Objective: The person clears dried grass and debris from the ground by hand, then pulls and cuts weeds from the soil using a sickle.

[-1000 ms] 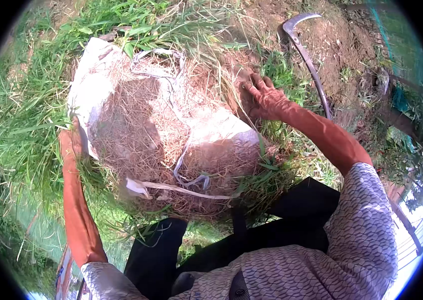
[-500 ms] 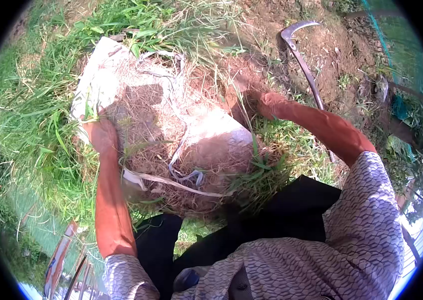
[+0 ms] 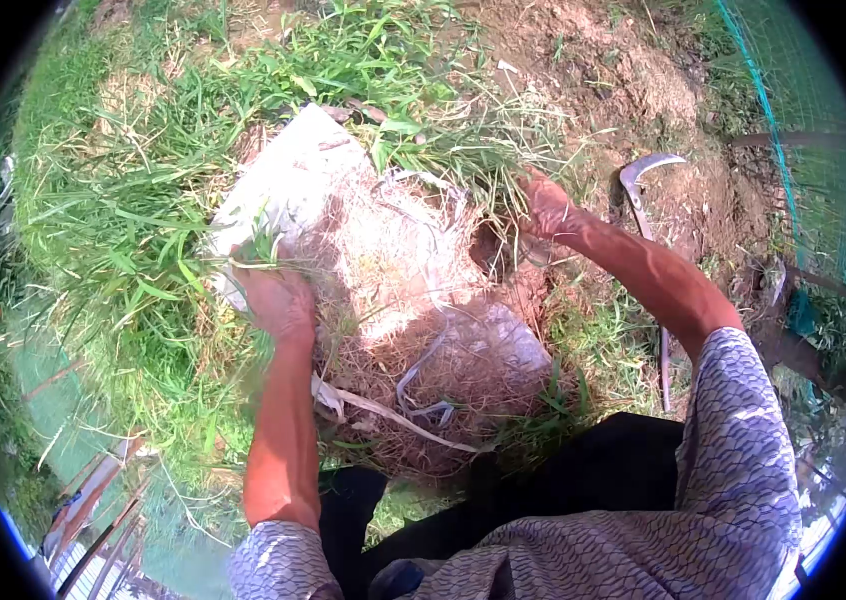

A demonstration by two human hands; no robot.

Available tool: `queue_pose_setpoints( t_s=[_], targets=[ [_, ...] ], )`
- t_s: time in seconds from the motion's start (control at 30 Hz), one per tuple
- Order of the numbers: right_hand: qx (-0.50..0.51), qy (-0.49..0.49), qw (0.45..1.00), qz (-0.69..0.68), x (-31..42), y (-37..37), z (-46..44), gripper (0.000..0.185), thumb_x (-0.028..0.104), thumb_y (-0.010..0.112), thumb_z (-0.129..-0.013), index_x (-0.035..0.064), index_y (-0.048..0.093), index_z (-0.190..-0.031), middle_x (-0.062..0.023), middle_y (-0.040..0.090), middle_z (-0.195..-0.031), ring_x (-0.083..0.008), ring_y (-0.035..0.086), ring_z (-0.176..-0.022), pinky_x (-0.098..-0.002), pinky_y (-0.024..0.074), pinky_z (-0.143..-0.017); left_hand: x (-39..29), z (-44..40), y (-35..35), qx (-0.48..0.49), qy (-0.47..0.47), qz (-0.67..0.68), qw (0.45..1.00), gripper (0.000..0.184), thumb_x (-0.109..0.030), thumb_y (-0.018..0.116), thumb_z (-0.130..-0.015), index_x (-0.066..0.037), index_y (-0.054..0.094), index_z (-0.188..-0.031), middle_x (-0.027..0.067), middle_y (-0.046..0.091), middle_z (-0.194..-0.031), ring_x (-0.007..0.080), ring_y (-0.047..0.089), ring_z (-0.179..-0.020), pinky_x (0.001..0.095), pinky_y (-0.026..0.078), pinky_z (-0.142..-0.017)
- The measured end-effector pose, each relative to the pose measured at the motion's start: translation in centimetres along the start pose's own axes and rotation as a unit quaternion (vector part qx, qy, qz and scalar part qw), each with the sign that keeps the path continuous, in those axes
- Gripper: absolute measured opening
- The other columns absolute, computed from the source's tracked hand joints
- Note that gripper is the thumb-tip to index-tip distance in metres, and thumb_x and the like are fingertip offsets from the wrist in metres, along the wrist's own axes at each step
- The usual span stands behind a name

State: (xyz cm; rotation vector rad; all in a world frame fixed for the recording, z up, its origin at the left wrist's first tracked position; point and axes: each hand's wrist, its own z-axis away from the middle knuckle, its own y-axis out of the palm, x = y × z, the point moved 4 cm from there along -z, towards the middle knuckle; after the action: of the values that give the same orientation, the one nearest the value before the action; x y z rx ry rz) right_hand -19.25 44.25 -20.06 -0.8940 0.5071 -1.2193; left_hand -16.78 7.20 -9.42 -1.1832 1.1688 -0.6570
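Observation:
A pale sack (image 3: 288,190) lies spread on the ground, partly covered by a heap of dry brown grass (image 3: 383,260). My left hand (image 3: 278,300) is closed at the sack's left edge, its fingertips partly hidden by green blades and glare. On the far right side, my right hand (image 3: 548,205) is closed around a clump of green grass (image 3: 503,165) beside the heap. A loose whitish cloth strip (image 3: 408,420) runs across the near side of the heap, and another strip curls over its middle.
A sickle (image 3: 640,205) with a curved blade lies on the bare soil (image 3: 603,70) to the right, its handle passing behind my right forearm. Green netting (image 3: 823,130) hangs at the right edge. Thick grass (image 3: 113,230) grows on the left. My dark-clad legs (image 3: 583,470) are close to the heap.
The view has shifted, so the sack and sickle appear lower and further right. My right hand has moved from the heap's right side up to the green grass; my left stays at the sack edge.

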Motion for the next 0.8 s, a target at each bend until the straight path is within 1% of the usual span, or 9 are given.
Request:
queue_pose_setpoints(
  t_s=[0.1, 0.23, 0.33, 0.47, 0.53, 0.63, 0.7, 0.77, 0.8],
  targets=[
    [-0.030, 0.050, 0.928, -0.367, 3.7, -0.3, -6.1, 0.032, 0.029, 0.050, -0.093, 0.0054, 0.050, -0.114, -0.0092, 0.060, -0.101, -0.0183, 0.058, -0.092, -0.0385, 0.0503, -0.081, 0.9, 0.1, 0.2, -0.009, 0.000, -0.043, 0.999, 0.043, -0.027, 0.052, -0.092, 0.001, 0.049, -0.125, 0.0205, 0.041, -0.136, 0.0360, 0.050, -0.116, 0.0399, 0.040, -0.097],
    [-0.071, 0.029, 0.652, -0.754, 7.0, -1.9, -13.3, 0.028, 0.023, 0.057, -0.089, 0.0045, 0.052, -0.109, -0.0094, 0.061, -0.098, -0.0190, 0.061, -0.089, -0.0355, 0.0520, -0.078, 1.1, -0.2, 0.4, -0.021, -0.016, -0.016, 1.000, 0.044, -0.033, 0.050, -0.092, -0.003, 0.051, -0.124, 0.0163, 0.038, -0.141, 0.0353, 0.052, -0.114, 0.0409, 0.042, -0.095],
    [-0.107, -0.028, 0.479, -0.871, 7.6, -3.7, -17.7, 0.026, 0.019, 0.062, -0.085, 0.0038, 0.053, -0.105, -0.0096, 0.063, -0.096, -0.0196, 0.063, -0.087, -0.0332, 0.0532, -0.077, 0.9, -0.2, 0.3, -0.004, -0.003, -0.022, 1.000, 0.045, -0.031, 0.052, -0.092, -0.001, 0.050, -0.125, 0.0166, 0.040, -0.140, 0.0351, 0.053, -0.113, 0.0408, 0.043, -0.094],
    [-0.133, -0.098, 0.354, -0.920, 8.1, -4.5, -21.1, 0.025, 0.013, 0.069, -0.081, 0.0030, 0.054, -0.099, -0.0098, 0.065, -0.093, -0.0203, 0.065, -0.084, -0.0301, 0.0548, -0.074, 1.3, 0.0, 0.6, -0.010, -0.019, 0.007, 1.000, 0.043, -0.025, 0.056, -0.090, -0.001, 0.051, -0.124, 0.0176, 0.042, -0.137, 0.0337, 0.052, -0.113, 0.0384, 0.042, -0.095],
    [-0.142, -0.129, 0.350, -0.917, 8.1, -4.3, -22.4, 0.026, 0.009, 0.072, -0.078, 0.0025, 0.055, -0.097, -0.0099, 0.066, -0.092, -0.0207, 0.067, -0.082, -0.0286, 0.0556, -0.073, 1.5, -0.3, 1.0, -0.035, 0.017, -0.035, 0.999, 0.048, -0.022, 0.057, -0.089, -0.001, 0.045, -0.130, 0.0172, 0.043, -0.136, 0.0329, 0.054, -0.111, 0.0364, 0.042, -0.095],
    [-0.159, -0.141, 0.535, -0.817, 8.0, -5.3, -24.0, 0.045, 0.019, 0.069, -0.083, -0.0069, 0.047, -0.113, -0.0224, 0.053, -0.117, -0.0242, 0.066, -0.082, -0.0433, 0.0553, -0.088, 1.3, -0.6, 0.9, -0.017, 0.029, 0.003, 0.999, 0.054, -0.023, 0.058, -0.089, -0.001, 0.039, -0.134, 0.0151, 0.045, -0.134, 0.0286, 0.055, -0.110, 0.0339, 0.043, -0.093],
    [-0.071, -0.034, 0.250, -0.965, 10.2, -6.5, -24.3, 0.055, 0.039, 0.060, -0.090, -0.0008, 0.046, -0.125, -0.0183, 0.055, -0.119, -0.0259, 0.064, -0.089, -0.0374, 0.0540, -0.088, 0.7, -0.5, 0.1, -0.007, -0.033, 0.055, 0.998, 0.037, -0.026, 0.056, -0.087, -0.006, 0.057, -0.118, 0.0165, 0.043, -0.135, 0.0334, 0.034, -0.131, 0.0386, 0.043, -0.099],
    [-0.113, -0.096, 0.554, -0.819, 8.4, -2.2, -30.0, 0.066, 0.061, 0.045, -0.089, 0.0100, 0.050, -0.130, -0.0109, 0.053, -0.129, -0.0249, 0.054, -0.111, -0.0356, 0.0443, -0.098, 0.9, -0.8, 0.2, -0.008, -0.016, 0.063, 0.998, 0.046, -0.022, 0.055, -0.089, -0.006, 0.042, -0.130, 0.0141, 0.048, -0.130, 0.0279, 0.045, -0.119, 0.0346, 0.045, -0.094],
    [-0.130, -0.106, 0.542, -0.823, 9.0, -1.6, -30.0, 0.068, 0.065, 0.042, -0.088, 0.0128, 0.052, -0.129, -0.0094, 0.051, -0.133, -0.0246, 0.050, -0.118, -0.0361, 0.0401, -0.102, 1.6, -0.9, 0.9, -0.016, 0.009, 0.111, 0.994, 0.049, -0.018, 0.054, -0.090, -0.006, 0.036, -0.134, 0.0132, 0.050, -0.127, 0.0261, 0.049, -0.115, 0.0337, 0.046, -0.091]
  ],
)
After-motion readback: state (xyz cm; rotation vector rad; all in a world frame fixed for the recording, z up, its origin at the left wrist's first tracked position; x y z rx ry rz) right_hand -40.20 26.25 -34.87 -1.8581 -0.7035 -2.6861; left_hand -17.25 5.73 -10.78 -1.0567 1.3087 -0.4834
